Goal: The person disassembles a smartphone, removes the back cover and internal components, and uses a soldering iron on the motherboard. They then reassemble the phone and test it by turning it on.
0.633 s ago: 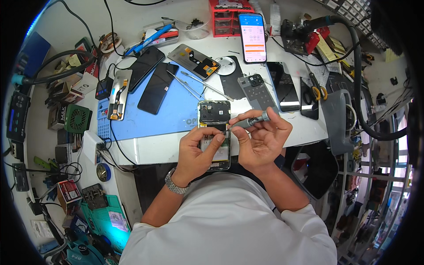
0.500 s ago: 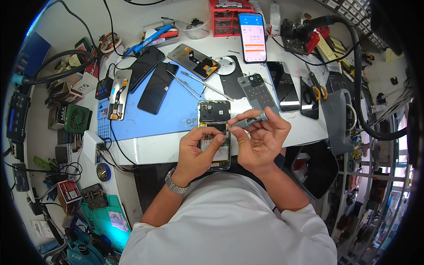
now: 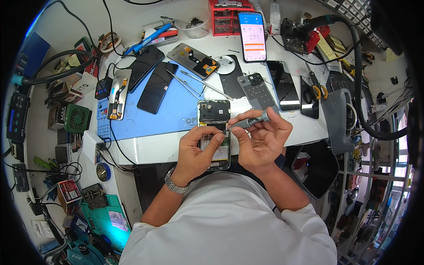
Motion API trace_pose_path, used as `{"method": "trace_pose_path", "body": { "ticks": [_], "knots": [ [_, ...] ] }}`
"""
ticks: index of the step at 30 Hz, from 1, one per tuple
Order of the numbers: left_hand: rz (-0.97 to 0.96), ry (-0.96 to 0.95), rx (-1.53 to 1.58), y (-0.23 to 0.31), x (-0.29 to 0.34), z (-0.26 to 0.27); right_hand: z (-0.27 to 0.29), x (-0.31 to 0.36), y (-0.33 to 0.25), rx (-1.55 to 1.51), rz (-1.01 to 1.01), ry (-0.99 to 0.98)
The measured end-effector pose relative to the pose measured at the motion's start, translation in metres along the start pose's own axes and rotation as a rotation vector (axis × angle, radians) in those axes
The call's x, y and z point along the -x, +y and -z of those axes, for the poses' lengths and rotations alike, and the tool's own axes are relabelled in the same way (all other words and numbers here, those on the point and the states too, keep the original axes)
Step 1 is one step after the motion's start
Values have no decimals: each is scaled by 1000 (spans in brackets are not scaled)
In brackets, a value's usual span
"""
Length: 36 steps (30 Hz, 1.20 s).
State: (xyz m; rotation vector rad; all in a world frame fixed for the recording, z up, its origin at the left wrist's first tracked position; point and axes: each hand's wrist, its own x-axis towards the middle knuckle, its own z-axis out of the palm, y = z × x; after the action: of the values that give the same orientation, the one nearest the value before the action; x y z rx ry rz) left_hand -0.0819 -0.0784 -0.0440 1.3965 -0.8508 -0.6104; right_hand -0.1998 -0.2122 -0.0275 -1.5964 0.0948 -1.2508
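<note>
An opened phone (image 3: 214, 111) with its back cover off lies upright at the near edge of the table, its dark upper part and pale battery area showing. My right hand (image 3: 262, 143) grips a grey screwdriver (image 3: 255, 120), its tip pointing left over the phone's middle. Thumb and forefinger of my left hand (image 3: 198, 148) are pinched together right by that tip; whatever they hold is too small or hidden to name. Both hands cover part of the phone.
A blue mat (image 3: 170, 119) carries tweezers (image 3: 185, 84) and several phone parts. Behind stands a lit phone (image 3: 253, 37). To the right lie a bare back panel (image 3: 258, 90), a dark phone (image 3: 284, 86) and scissors (image 3: 316, 88). A thick black hose (image 3: 360, 88) curves down at the right.
Almost nothing differs. My right hand and the screwdriver have shifted very slightly; my left hand keeps its pinch in the same place.
</note>
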Motion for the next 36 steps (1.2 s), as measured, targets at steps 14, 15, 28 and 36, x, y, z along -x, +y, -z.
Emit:
{"method": "trace_pose_path", "body": {
  "ticks": [14, 15, 28, 36],
  "knots": [
    [11, -17, 112, 2, -2, -4, 8, -7, 4, 92, 62, 1],
    [8, -21, 129, 4, -3, -4, 12, -8, 9, 122, 87, -6],
    [-6, -20, 154, 9, -6, -7, 12, -6, 25, 149, 82, -49],
    [-2, 0, 198, 6, -7, -9, 15, -14, 17, 224, 199, -37]
  ]
}}
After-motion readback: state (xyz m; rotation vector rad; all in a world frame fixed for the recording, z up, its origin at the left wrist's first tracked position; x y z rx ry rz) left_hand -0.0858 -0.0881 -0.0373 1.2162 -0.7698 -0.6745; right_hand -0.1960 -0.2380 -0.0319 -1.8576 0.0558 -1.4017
